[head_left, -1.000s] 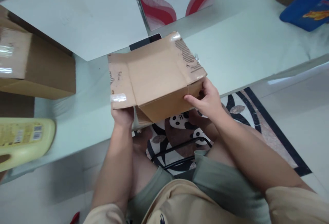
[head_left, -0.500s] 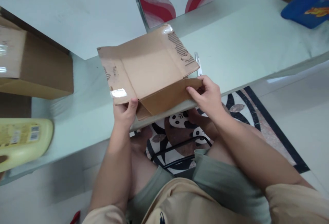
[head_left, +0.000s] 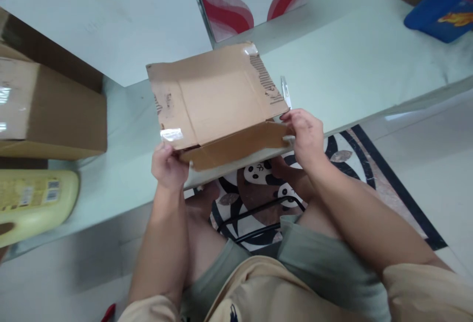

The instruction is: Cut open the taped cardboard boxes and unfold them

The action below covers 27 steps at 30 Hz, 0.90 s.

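Note:
A brown cardboard box (head_left: pixel 221 100) with torn side edges and bits of clear tape rests at the table's front edge. Its broad panel faces up, and a front flap (head_left: pixel 236 147) hangs towards me. At the near left corner, my left hand (head_left: pixel 170 165) is closed, its fingers curled against the cardboard. My right hand (head_left: pixel 307 132) grips the near right corner, fingertips on the edge of the panel and the flap. Just behind my right hand lies a slim silver tool (head_left: pixel 285 89), partly hidden, perhaps a cutter.
A red and white water carton (head_left: pixel 258 4) stands behind the box, beside a large white panel (head_left: pixel 121 26). Brown boxes (head_left: pixel 70 110) and a yellow bottle (head_left: pixel 40 204) are on the left. At the far right is a blue container (head_left: pixel 443 12). The table edge runs above my knees.
Both hands have shifted outward to the box's near corners. The front flap has tilted and spread. The box has moved slightly to the right.

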Each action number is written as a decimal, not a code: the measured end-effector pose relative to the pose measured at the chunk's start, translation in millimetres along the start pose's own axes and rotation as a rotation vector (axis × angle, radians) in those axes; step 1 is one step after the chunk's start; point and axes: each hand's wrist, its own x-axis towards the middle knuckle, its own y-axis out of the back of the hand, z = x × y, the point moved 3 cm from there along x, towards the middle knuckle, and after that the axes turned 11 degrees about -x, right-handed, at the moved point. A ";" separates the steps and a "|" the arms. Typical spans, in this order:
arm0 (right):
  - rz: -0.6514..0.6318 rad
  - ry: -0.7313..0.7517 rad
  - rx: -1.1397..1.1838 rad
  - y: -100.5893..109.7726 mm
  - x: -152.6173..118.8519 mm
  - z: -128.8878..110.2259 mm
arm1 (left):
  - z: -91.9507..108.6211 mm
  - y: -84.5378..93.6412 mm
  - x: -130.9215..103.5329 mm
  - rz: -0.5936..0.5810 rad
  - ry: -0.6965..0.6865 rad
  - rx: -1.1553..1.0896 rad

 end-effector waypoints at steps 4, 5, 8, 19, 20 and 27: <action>-0.018 -0.150 0.109 1.7 3.7 9.5 | 10.4 -11.7 -4.3 -0.260 0.051 0.071; -0.019 -0.167 0.118 2.3 4.5 10.8 | 11.2 -12.8 -5.5 -0.294 0.082 0.082; -0.018 -0.150 0.112 3.3 5.5 10.4 | 9.4 -13.1 -9.1 -0.420 0.190 0.106; -0.101 -0.131 0.238 1.3 1.1 6.3 | -17.6 -2.6 -4.1 -0.265 0.141 0.416; -0.108 -0.116 0.200 2.1 1.1 6.3 | -17.4 -3.7 -4.5 -0.238 0.105 0.409; -0.010 -0.048 0.012 4.5 3.0 0.1 | -17.5 -5.3 -12.3 -0.157 -0.082 0.403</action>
